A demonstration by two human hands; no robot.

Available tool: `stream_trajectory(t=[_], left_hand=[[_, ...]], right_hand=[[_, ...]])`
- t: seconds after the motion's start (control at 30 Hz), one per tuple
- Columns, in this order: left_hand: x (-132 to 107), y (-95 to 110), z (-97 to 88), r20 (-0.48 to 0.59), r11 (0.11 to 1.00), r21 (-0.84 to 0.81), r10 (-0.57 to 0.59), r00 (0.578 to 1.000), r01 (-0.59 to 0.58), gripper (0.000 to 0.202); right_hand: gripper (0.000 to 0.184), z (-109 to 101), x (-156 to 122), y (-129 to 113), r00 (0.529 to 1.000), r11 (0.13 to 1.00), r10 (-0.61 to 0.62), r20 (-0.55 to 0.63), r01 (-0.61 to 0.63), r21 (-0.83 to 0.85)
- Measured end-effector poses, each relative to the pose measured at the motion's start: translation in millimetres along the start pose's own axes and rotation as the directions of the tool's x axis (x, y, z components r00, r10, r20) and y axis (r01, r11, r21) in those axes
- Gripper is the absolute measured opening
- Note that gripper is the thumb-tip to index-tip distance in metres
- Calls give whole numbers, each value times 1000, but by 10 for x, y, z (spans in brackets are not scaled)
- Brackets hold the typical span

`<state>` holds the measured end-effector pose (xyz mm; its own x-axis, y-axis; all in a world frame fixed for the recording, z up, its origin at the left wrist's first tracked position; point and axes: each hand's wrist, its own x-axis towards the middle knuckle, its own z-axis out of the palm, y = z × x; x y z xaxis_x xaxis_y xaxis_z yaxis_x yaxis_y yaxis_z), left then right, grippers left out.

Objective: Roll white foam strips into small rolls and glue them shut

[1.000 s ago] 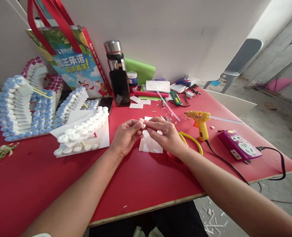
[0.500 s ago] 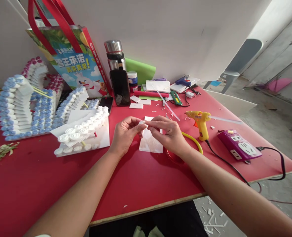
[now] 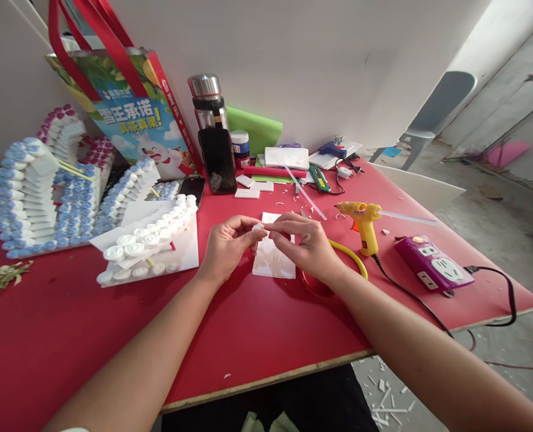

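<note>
Both hands meet over the middle of the red table [image 3: 257, 336]. My left hand [image 3: 228, 247] pinches a small white rolled foam piece [image 3: 258, 228] between thumb and fingers. My right hand [image 3: 305, 245] is closed on the same piece from the right, its fingers pressed together at the strip's end. Under the hands lies a white foam sheet [image 3: 271, 264]. A white board with rows of white rolled rosettes [image 3: 147, 240] rests just to the left of my left hand.
A yellow glue gun [image 3: 364, 223] stands right of my hands, its cord running to a purple power strip [image 3: 431, 270]. Yellow-handled scissors [image 3: 350, 255] lie by my right wrist. Blue and pink rosette boards [image 3: 45, 192], a printed bag [image 3: 131, 114], a flask [image 3: 207, 102] and phone [image 3: 216, 161] stand behind.
The hands have sunk slightly toward the table and keep working the small white roll between the fingertips. Nothing else on the table has moved.
</note>
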<state>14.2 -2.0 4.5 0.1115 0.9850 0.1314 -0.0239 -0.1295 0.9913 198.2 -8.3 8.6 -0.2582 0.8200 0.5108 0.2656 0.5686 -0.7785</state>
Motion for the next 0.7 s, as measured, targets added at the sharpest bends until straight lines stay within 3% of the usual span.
stream_trajectory(t=[0.23,0.47,0.7], left_hand=[[-31,34,12,14,980,171,105,994,-106,26],[-24,17,8,-15,994,98,59,998,-58,27],[-24,7,17,-43,997,66,49,998,-47,29]], right_hand=[[23,-49,21,-19,991,984,130,9,-131,119],[29,2,10,6,998,981,63,7,-63,184],[29,35,-10,-31,1000,995,10,-14,-9,96]])
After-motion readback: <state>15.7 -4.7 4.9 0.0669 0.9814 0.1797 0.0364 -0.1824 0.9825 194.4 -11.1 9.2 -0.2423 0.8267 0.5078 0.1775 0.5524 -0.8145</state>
